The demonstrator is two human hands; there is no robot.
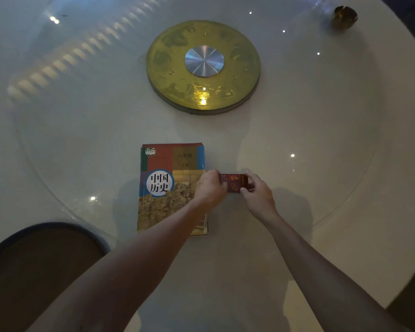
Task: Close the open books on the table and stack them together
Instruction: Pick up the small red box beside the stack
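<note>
Dim, bluish scene with soft, low sharpness. Overhead lamps glint as small white spots on the glossy table (321,144); a striped reflection crosses upper left. Yellow glare on the gold disc (203,67). Wide-angle bending at edges

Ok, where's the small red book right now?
In the head view, the small red book sits right of centre, held between the left hand and right hand, beside the closed textbook.

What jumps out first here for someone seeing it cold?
The gold disc with a shiny metal hub at the round table's centre. Nearer, a closed textbook lies flat, and just right of it the left hand and right hand grip a small red book.
</note>
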